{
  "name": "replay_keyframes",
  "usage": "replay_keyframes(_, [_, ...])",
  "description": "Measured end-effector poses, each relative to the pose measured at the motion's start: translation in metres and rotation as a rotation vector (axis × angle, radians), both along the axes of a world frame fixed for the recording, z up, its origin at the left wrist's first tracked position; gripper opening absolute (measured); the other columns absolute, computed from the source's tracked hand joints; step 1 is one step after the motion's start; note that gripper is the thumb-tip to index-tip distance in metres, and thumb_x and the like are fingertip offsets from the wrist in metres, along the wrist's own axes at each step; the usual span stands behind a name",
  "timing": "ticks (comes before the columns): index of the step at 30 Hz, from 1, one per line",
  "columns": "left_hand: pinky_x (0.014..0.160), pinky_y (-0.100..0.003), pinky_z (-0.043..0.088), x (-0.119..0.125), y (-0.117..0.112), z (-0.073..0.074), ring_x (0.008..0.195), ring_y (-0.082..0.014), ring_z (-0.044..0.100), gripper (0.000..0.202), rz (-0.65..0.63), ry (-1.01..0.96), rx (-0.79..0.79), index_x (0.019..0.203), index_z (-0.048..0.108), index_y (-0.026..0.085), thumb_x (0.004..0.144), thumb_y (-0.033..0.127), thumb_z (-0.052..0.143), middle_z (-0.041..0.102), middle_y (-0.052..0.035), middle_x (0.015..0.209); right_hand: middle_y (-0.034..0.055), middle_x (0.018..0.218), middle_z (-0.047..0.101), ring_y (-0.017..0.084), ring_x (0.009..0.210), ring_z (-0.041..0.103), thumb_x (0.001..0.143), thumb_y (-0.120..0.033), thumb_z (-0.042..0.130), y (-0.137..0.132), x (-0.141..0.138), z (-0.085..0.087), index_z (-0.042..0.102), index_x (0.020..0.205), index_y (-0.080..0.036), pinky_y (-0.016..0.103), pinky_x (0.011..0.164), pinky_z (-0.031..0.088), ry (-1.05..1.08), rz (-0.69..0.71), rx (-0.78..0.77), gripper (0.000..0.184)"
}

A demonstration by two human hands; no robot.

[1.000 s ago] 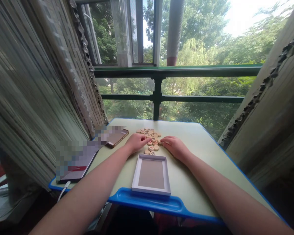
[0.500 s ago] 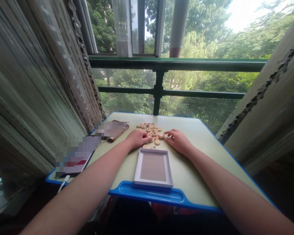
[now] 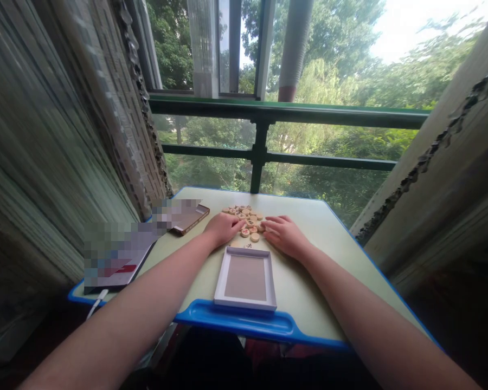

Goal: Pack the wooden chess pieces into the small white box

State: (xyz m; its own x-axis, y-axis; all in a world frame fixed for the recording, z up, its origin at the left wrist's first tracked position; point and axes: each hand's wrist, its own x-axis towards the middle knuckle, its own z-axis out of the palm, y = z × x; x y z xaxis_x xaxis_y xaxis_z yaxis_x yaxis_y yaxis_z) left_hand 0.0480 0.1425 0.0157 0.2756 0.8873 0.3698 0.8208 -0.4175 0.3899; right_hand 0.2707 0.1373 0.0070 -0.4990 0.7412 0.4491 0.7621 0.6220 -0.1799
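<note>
Several round wooden Chinese chess pieces (image 3: 254, 237), marked with red or black characters, lie in a loose pile on the table. At the pile's left edge, my left hand (image 3: 223, 228) rests with its fingers apart, touching the pieces and hiding some of them. My right hand (image 3: 283, 234) lies against the right edge, its fingers stretched out toward the pieces. Neither hand has a piece lifted. Just nearer than the pile is a shallow white box tray (image 3: 219, 284) with a grey-brown bottom. One or two pieces sit by its far rim, partly hidden.
The pale table (image 3: 309, 303) has a blue edge with a moulded trough (image 3: 244, 320) at the front. A brown-edged box part (image 3: 193, 221) and a dark-edged device (image 3: 126, 273) with a white cable (image 3: 95, 304) lie left. Curtains flank the table; a green railing (image 3: 329, 112) stands beyond.
My right hand's fingers have straightened and lie flatter against the pieces. My left thumb has drawn back from the nearer pieces, uncovering a red-marked one. The whole view has shifted slightly.
</note>
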Motion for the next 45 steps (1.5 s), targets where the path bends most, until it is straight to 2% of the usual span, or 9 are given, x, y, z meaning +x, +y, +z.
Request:
replay_keyframes(3, [0.052, -0.027, 0.022, 0.014, 0.005, 0.015, 0.051, -0.0129, 0.042, 0.048, 0.080, -0.035, 0.063, 0.051, 0.057, 0.016, 0.082, 0.047, 0.038, 0.054, -0.0028, 0.050, 0.0046, 0.110, 0.065, 0.022, 0.096, 0.054, 0.082, -0.030, 0.054, -0.002, -0.004, 0.000, 0.066, 0.104, -0.022, 0.037, 0.089, 0.043, -0.029, 0.050, 0.014, 0.027])
replay_keyframes(6, [0.051, -0.025, 0.024, 0.028, 0.013, 0.025, 0.050, -0.0120, 0.042, 0.041, 0.069, -0.058, -0.041, 0.054, 0.057, 0.015, 0.079, 0.045, 0.044, 0.053, -0.0012, 0.050, 0.0035, 0.099, 0.069, 0.021, 0.092, 0.055, 0.080, -0.026, 0.058, -0.002, -0.006, 0.000, 0.068, 0.096, -0.021, 0.035, 0.087, 0.044, -0.004, 0.053, 0.012, 0.020])
replay_keyframes(15, [0.062, -0.025, 0.036, 0.029, 0.011, 0.005, 0.064, -0.0141, 0.053, 0.036, -0.107, 0.001, 0.040, 0.067, 0.060, 0.017, 0.084, 0.043, 0.041, 0.063, -0.0027, 0.066, 0.0063, 0.091, 0.068, 0.017, 0.081, 0.058, 0.087, -0.030, 0.047, -0.006, -0.001, 0.006, 0.067, 0.090, -0.020, 0.028, 0.074, 0.044, 0.110, -0.036, -0.033, 0.023])
replay_keyframes(20, [0.068, -0.026, 0.040, 0.029, 0.007, 0.009, 0.075, -0.0163, 0.057, 0.027, -0.126, 0.075, 0.116, 0.078, 0.061, 0.018, 0.085, 0.037, 0.043, 0.066, -0.0041, 0.081, 0.0036, 0.087, 0.068, 0.014, 0.071, 0.057, 0.086, -0.026, 0.048, -0.013, -0.003, 0.011, 0.061, 0.107, -0.021, 0.025, 0.067, 0.043, 0.128, -0.061, -0.165, 0.025])
replay_keyframes(23, [0.065, -0.026, 0.040, 0.028, 0.005, 0.013, 0.074, -0.0170, 0.058, 0.026, -0.114, 0.150, 0.093, 0.084, 0.063, 0.020, 0.084, 0.037, 0.043, 0.066, -0.0037, 0.083, 0.0033, 0.083, 0.068, 0.015, 0.075, 0.056, 0.084, -0.024, 0.050, -0.014, -0.003, 0.012, 0.064, 0.099, -0.021, 0.026, 0.068, 0.042, 0.061, -0.030, -0.205, 0.020])
replay_keyframes(28, [0.064, -0.026, 0.042, 0.029, 0.000, 0.016, 0.075, -0.0179, 0.059, 0.029, -0.121, 0.238, 0.096, 0.088, 0.065, 0.022, 0.086, 0.037, 0.040, 0.067, -0.0040, 0.083, 0.0058, 0.090, 0.065, 0.016, 0.080, 0.053, 0.083, -0.023, 0.055, -0.011, 0.000, 0.009, 0.071, 0.088, -0.022, 0.029, 0.076, 0.042, -0.020, 0.043, -0.098, 0.017])
replay_keyframes(32, [0.067, -0.027, 0.043, 0.030, -0.001, 0.017, 0.077, -0.0173, 0.060, 0.033, -0.127, 0.214, 0.104, 0.109, 0.061, 0.024, 0.085, 0.033, 0.040, 0.068, -0.0046, 0.093, 0.0071, 0.091, 0.061, 0.017, 0.084, 0.053, 0.083, -0.027, 0.055, -0.008, 0.004, 0.008, 0.072, 0.090, -0.023, 0.030, 0.078, 0.043, 0.042, -0.065, -0.057, 0.019])
replay_keyframes(37, [0.067, -0.026, 0.043, 0.030, -0.002, 0.018, 0.075, -0.0164, 0.059, 0.025, -0.228, 0.236, 0.065, 0.090, 0.069, 0.024, 0.077, 0.028, 0.049, 0.067, -0.0032, 0.086, 0.0069, 0.092, 0.060, 0.019, 0.088, 0.052, 0.082, -0.036, 0.055, -0.007, 0.006, 0.008, 0.070, 0.094, -0.025, 0.032, 0.081, 0.042, 0.056, -0.186, -0.098, 0.023])
replay_keyframes(45, [0.062, -0.025, 0.042, 0.030, -0.006, 0.022, 0.072, -0.0157, 0.057, 0.025, -0.262, 0.235, 0.021, 0.082, 0.072, 0.023, 0.074, 0.037, 0.053, 0.065, -0.0031, 0.083, 0.0065, 0.091, 0.061, 0.018, 0.086, 0.054, 0.080, -0.038, 0.057, -0.003, 0.004, 0.003, 0.070, 0.087, -0.023, 0.031, 0.081, 0.042, 0.058, -0.181, -0.158, 0.021])
